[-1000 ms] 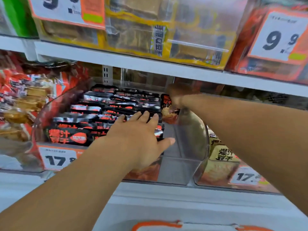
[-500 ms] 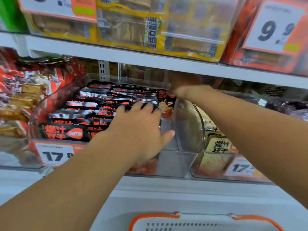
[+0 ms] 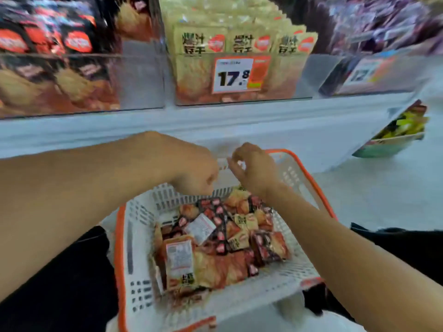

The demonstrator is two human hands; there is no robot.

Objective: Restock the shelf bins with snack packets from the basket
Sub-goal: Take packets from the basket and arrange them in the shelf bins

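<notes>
A white basket with an orange rim point(image 3: 134, 248) sits low in front of me, holding several snack packets point(image 3: 223, 238) in black-red and yellow-orange wrappers. Both hands hover above its far end. My left hand point(image 3: 191, 168) is curled with fingers closed and nothing visible in it. My right hand point(image 3: 251, 168) has loosely bent fingers, apart and holding nothing. Above, clear shelf bins hold stock: a bin of black-red packets point(image 3: 48, 41) at left and a bin of yellow packets point(image 3: 239, 41) in the middle with a 17.8 price tag point(image 3: 237, 74).
A white shelf ledge point(image 3: 215, 121) runs between the bins and the basket. At the right stands a bin of purple packets point(image 3: 383, 27). A lower tilted bin of green-yellow packets point(image 3: 400, 130) sits at far right. Dark clothing shows on both sides of the basket.
Both hands have left the black-red packet bin and dropped down over the basket. The view has tilted down from the shelf to the basket.
</notes>
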